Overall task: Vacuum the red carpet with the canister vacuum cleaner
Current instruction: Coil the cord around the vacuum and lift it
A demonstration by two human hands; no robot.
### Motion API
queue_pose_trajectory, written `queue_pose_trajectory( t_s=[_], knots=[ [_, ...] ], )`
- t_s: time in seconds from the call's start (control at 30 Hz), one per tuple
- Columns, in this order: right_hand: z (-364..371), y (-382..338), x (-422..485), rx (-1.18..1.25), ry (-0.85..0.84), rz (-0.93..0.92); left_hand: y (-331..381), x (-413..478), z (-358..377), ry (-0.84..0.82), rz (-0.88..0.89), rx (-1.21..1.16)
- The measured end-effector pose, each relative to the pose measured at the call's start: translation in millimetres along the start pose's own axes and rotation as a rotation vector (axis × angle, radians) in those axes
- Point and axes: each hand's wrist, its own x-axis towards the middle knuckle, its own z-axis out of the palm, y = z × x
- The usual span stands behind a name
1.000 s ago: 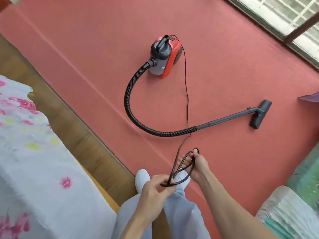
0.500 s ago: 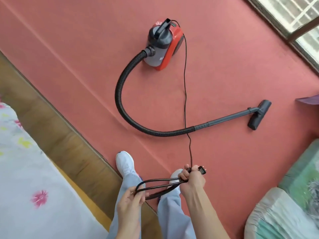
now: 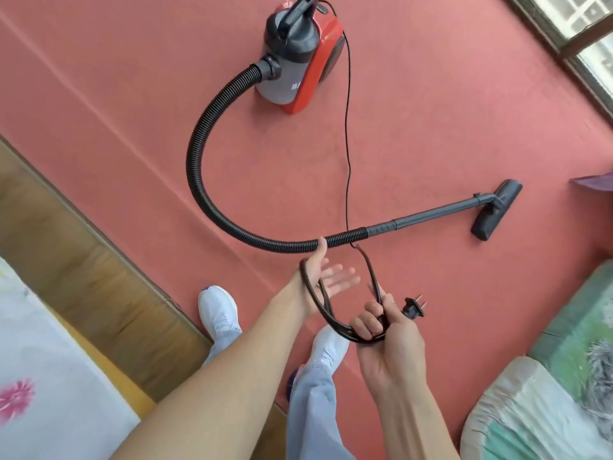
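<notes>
A red and grey canister vacuum [image 3: 298, 61] stands on the red carpet [image 3: 431, 121]. Its black ribbed hose [image 3: 202, 180] curves round to a grey wand [image 3: 431, 215] that ends in a black floor head [image 3: 496, 214]. A thin black power cord [image 3: 347, 154] runs from the canister down to my hands. My right hand [image 3: 384, 330] grips several loops of the cord, and the plug [image 3: 413, 307] sticks out beside it. My left hand [image 3: 323, 277] is spread open with straight fingers, and the cord loops hang around its wrist.
A strip of wooden floor [image 3: 76, 260] borders the carpet on the left, beside a white flowered bedcover [image 3: 39, 376]. A window frame [image 3: 577, 38] runs along the top right. Folded bedding [image 3: 557, 393] lies at the lower right. My white shoes [image 3: 219, 313] stand at the carpet edge.
My left hand let go of its pinch on the cord, opened and moved up toward the hose, with the loops now around its wrist. My right hand keeps its grip near the plug.
</notes>
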Motion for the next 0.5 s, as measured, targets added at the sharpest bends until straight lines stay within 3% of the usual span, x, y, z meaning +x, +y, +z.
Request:
queue_pose_trajectory(
  t_s=[0.17,0.27,0.4,0.5],
  knots=[
    [-9,-13,-7,0.019,-0.047,-0.031,-12,30,35,-0.216,-0.089,0.078],
    [-19,-6,-16,0.152,-0.047,-0.048,-15,41,52,-0.305,-0.042,-0.024],
    [-39,-1,-2,0.36,0.086,-0.042,-19,53,54,-0.037,0.158,-0.105],
    [-54,-7,21,0.326,0.172,-0.001,-25,46,26,0.128,0.313,-0.113]
  ],
)
